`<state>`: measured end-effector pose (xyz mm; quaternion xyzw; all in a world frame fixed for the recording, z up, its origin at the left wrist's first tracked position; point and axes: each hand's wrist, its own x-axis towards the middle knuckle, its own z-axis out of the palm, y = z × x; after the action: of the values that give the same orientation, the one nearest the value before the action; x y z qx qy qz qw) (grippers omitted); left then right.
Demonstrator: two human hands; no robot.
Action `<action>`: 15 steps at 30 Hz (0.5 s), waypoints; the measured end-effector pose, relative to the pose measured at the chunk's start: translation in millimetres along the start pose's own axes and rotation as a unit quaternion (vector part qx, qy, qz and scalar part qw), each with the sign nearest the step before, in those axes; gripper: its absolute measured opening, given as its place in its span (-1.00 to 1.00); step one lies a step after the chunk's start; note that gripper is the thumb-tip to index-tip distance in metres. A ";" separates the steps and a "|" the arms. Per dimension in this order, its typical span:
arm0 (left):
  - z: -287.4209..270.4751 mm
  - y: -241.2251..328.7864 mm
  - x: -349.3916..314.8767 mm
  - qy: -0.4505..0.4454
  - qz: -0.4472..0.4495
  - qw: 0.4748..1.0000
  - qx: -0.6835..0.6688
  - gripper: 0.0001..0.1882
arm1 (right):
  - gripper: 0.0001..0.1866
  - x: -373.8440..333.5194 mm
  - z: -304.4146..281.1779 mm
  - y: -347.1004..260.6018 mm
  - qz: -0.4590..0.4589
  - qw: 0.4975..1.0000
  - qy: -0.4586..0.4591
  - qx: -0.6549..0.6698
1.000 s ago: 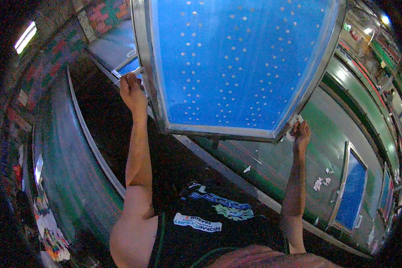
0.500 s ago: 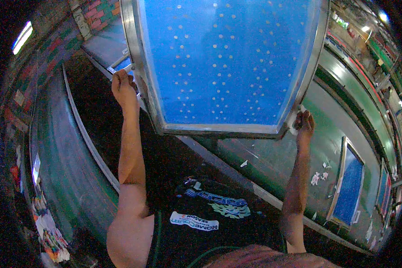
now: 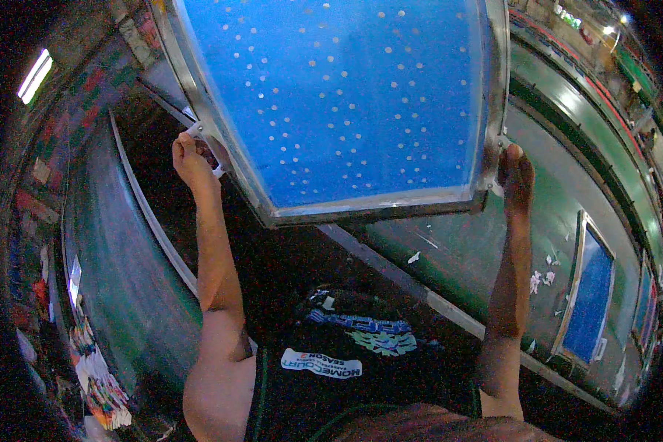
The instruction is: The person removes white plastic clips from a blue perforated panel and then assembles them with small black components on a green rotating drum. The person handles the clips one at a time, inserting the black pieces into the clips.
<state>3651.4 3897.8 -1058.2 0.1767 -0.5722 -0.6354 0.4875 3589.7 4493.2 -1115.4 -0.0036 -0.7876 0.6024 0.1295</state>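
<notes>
A large screen-printing frame (image 3: 346, 96) is held up in front of me. Its metal border surrounds blue mesh with rows of small pale dots, and its far end runs out of view. My left hand (image 3: 194, 160) is closed round the light-coloured handle on the frame's left side. On the opposite side, my right hand (image 3: 517, 180) grips a similar handle, partly hidden behind the fingers. The near edge hangs tilted above the dark gap between two long green tables.
The right-hand green table (image 3: 449, 247) carries a smaller blue-meshed frame (image 3: 588, 291) and white scraps (image 3: 543, 280). Another long green table (image 3: 132, 280) curves along my left, with a colourful pile (image 3: 99, 383) by its near end. A brick wall (image 3: 88, 103) stands beyond it.
The screen-printing frame has turned slightly, its far part swinging left. My right hand has moved up and right with its handle, while my left hand has dropped a little and shifted left.
</notes>
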 end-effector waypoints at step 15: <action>0.1 3.7 -10.8 0.001 -0.063 0.997 -0.032 -0.73 | -0.68 -31.6 11.1 13.9 0.019 0.976 -0.001 0.216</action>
<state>3657.8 3907.2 -1058.5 0.1972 -0.5386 -0.6828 0.4526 3615.8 4481.5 -1137.6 0.0100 -0.6387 0.7607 0.1155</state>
